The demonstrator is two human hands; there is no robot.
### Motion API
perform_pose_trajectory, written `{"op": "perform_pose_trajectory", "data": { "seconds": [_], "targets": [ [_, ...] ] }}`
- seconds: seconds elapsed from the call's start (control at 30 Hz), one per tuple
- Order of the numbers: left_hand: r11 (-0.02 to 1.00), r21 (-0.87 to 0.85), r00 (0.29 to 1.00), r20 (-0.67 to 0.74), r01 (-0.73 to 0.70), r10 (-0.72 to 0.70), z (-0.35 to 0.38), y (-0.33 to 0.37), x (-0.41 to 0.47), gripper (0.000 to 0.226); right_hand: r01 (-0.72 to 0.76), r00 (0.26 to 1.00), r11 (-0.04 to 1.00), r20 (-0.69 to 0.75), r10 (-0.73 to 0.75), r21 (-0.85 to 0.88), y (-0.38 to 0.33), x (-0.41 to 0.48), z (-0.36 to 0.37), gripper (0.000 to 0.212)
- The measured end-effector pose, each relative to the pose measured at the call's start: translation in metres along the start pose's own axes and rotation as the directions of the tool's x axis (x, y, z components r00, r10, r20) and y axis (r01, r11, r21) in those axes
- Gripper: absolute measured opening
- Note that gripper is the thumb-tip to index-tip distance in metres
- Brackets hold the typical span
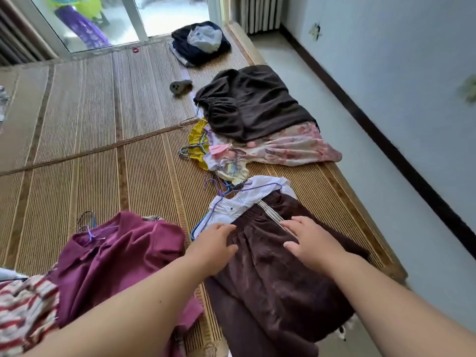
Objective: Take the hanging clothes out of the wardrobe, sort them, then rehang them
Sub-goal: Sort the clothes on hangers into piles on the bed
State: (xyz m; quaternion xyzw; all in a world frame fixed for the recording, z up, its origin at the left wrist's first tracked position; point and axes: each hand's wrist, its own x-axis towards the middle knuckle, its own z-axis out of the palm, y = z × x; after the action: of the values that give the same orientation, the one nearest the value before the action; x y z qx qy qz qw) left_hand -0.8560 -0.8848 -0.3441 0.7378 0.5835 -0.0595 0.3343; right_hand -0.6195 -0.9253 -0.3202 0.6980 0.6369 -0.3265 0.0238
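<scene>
The left hand [213,246] and right hand [309,243] lie released, fingers flat on the near dark brown gathered skirt [270,284], probably smoothing it onto its sorted pile.

On a woven mat [103,150], the left hand [213,244] and right hand [309,240] rest side by side on the waist of a skirt [278,284] lying along the mat's near right edge. The skirt overlaps a hung shirt [239,202] just behind it. Farther back sits a heap of clothes [257,112], then a folded stack [198,54] with a bag [204,38] on top, by the glass door [116,19]. A collared top [116,253] lies left of the skirt, with a striped garment [23,310] at the near left corner. Floor [360,176] and wall [412,73] run along the right.
</scene>
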Motion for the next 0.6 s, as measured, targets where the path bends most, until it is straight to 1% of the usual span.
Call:
{"op": "perform_pose_trajectory", "data": {
  "seconds": [0.2,0.3,0.47,0.6],
  "targets": [
    [0.993,-0.042,0.994,-0.011,0.106,-0.107,0.012,-0.026,0.05,0.055,0.075,0.994,0.997,0.087,-0.072,-0.034,0.015,0.095,0.001,0.063],
    [0.981,-0.034,0.981,-0.018,0.192,-0.193,0.026,-0.045,0.081,0.057,0.115,0.986,0.992,0.131,-0.108,-0.049,0.026,0.155,0.011,0.065],
    [0.95,-0.085,0.953,-0.021,0.299,-0.302,0.051,-0.065,0.125,0.06,0.185,0.965,0.971,0.215,-0.151,-0.15,0.042,0.241,0.033,0.064],
    [0.919,-0.123,0.925,-0.014,0.375,-0.379,0.07,-0.084,0.152,0.061,0.226,0.961,0.953,0.206,-0.184,-0.204,0.039,0.293,0.045,0.053]
  ]
}}
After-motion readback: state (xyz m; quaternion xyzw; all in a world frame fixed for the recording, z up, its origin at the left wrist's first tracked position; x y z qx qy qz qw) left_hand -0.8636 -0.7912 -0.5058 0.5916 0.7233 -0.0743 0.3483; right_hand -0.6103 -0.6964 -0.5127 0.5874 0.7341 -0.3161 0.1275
